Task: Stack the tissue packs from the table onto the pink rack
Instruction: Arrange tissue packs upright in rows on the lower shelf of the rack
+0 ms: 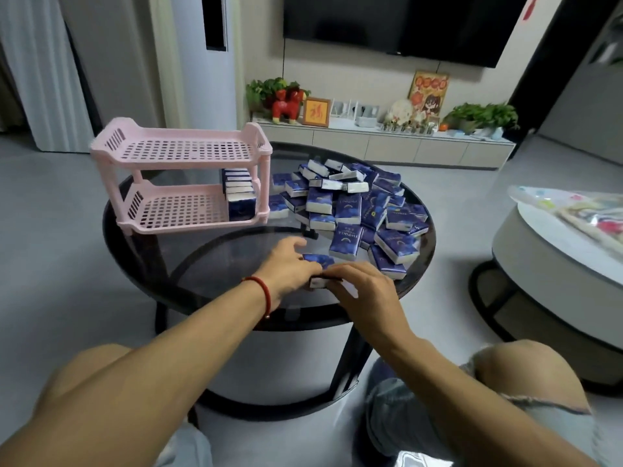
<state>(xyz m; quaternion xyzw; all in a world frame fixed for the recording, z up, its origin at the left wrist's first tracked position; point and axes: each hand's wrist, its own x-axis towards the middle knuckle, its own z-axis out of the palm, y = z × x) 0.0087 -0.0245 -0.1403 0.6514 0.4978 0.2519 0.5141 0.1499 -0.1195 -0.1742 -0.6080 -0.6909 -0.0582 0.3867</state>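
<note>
A pink two-tier rack (pixel 182 153) stands on the left of the round dark glass table (pixel 215 264). Several blue tissue packs (pixel 240 197) stand in a row at the right end of its lower shelf; the top shelf is bare. A heap of blue tissue packs (pixel 350 207) covers the table's right half. Near the front edge, my left hand (pixel 286 267) and my right hand (pixel 364 291) meet around a few blue tissue packs (pixel 318 281), both gripping them; one pack (pixel 317 259) shows just beyond my fingers.
A second round table (pixel 539 251) with a colourful bag stands to the right. A low white cabinet (pixel 387 143) with plants and ornaments runs along the far wall under a dark screen. My knees sit below the table's front edge.
</note>
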